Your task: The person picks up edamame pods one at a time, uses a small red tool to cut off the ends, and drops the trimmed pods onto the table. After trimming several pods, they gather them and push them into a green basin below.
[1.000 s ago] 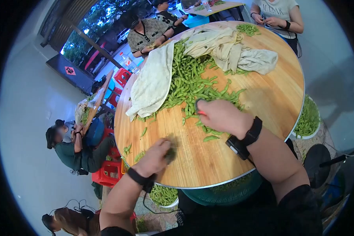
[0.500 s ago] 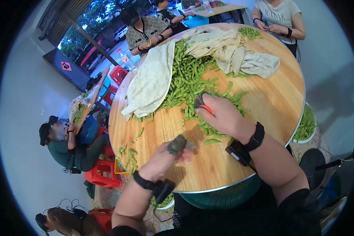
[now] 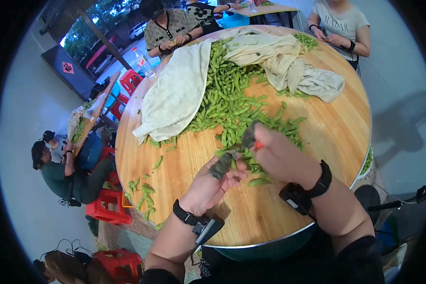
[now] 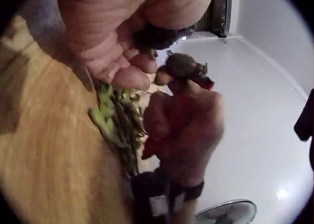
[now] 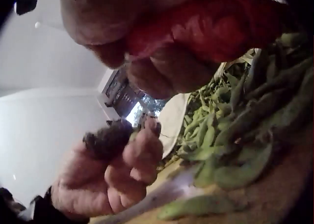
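Observation:
My left hand (image 3: 212, 185) is beside the pod pile, its thumb in a dark cover (image 3: 218, 166). A green pod (image 3: 233, 164) is pinched between that thumb and the fingers. Just to the right is my right hand (image 3: 285, 158), close but apart, also with a dark-covered thumb (image 3: 249, 135). It grips a red object (image 3: 258, 145), which the right wrist view shows as a long red piece (image 5: 211, 30) under curled fingers. In the left wrist view my left hand (image 4: 113, 32) hangs above my right hand (image 4: 189, 128). The red object's far end is hidden.
Green pods (image 3: 225, 106) are heaped on the round wooden table (image 3: 175, 165), partly under pale cloths (image 3: 177, 92). Loose pods (image 3: 146, 194) lie at its left. People sit or stand around, with red stools (image 3: 110, 207) at left and a bottle (image 3: 143, 63) at the far edge.
My left hand has moved up and right to the pods, turned palm upward, and taken a pod. My right hand has shifted slightly right and down. The view has shifted too.

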`<action>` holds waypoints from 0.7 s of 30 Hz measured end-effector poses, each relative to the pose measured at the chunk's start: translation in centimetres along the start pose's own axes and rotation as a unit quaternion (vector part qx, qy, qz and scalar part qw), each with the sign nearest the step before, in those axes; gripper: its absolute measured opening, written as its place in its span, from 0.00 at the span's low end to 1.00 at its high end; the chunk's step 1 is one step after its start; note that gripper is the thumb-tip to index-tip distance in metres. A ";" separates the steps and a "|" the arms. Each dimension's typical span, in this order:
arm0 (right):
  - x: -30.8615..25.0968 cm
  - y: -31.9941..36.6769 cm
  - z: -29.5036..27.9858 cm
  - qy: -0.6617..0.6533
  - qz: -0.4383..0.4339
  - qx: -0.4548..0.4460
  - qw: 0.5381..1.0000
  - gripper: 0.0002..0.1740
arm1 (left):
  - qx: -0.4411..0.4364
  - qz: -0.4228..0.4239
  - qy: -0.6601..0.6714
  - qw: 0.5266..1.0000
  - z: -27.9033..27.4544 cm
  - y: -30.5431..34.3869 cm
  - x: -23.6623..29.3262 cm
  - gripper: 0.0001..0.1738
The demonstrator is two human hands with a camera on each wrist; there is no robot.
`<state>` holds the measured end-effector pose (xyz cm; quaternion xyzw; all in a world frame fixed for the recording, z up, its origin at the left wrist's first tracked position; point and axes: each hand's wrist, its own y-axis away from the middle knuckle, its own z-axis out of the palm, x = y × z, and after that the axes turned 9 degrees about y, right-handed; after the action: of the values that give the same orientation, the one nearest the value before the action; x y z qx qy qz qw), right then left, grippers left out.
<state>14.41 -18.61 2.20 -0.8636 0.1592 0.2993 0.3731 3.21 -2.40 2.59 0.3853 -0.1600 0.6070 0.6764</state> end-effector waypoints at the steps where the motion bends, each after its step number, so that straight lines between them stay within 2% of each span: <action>1: 0.0 -0.5 -0.3 -0.019 0.049 0.025 0.998 0.07 | -0.008 -0.007 -0.044 0.999 -0.2 0.6 0.2 0.13; 2: -0.4 -0.6 -0.6 -0.015 0.050 0.022 0.998 0.07 | -0.019 -0.013 -0.089 0.996 -0.6 0.8 0.4 0.13; 4: -1.9 -0.6 -1.5 -0.019 0.182 -0.042 0.982 0.09 | -0.032 -0.002 -0.103 0.994 -1.3 0.8 0.3 0.12; 5: -1.9 -0.5 -1.4 -0.015 0.184 -0.045 0.982 0.09 | -0.042 0.012 -0.121 0.992 -1.5 0.8 0.2 0.11; 7: -1.9 -0.3 -0.9 0.026 0.158 -0.120 0.980 0.10 | -0.049 0.018 -0.136 0.989 -1.9 0.6 0.1 0.10; 11: -2.0 0.0 0.0 -0.029 0.140 -0.117 0.983 0.08 | -0.067 0.025 -0.148 0.986 -2.1 0.5 -0.5 0.06; 13: -1.8 0.2 -0.1 -0.134 0.212 -0.142 0.958 0.06 | -0.075 0.030 -0.140 0.987 -2.1 0.6 -0.6 0.06; 14: -2.0 0.1 -0.2 -0.133 0.212 -0.143 0.957 0.06 | -0.080 0.036 -0.131 0.987 -2.1 0.7 -0.6 0.06; 16: -2.3 -0.3 -0.7 -0.123 0.275 -0.134 0.944 0.06 | -0.068 0.058 -0.133 0.987 -2.3 0.5 -0.6 0.06; 21: -3.2 -0.6 -0.5 -0.141 0.262 -0.186 0.936 0.07 | -0.047 0.144 -0.164 0.975 -2.4 0.1 -1.1 0.04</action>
<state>12.45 -18.45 4.87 -0.7944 0.2672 0.5291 0.1324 2.32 -1.49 0.30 0.4204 -0.3512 0.6185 0.5634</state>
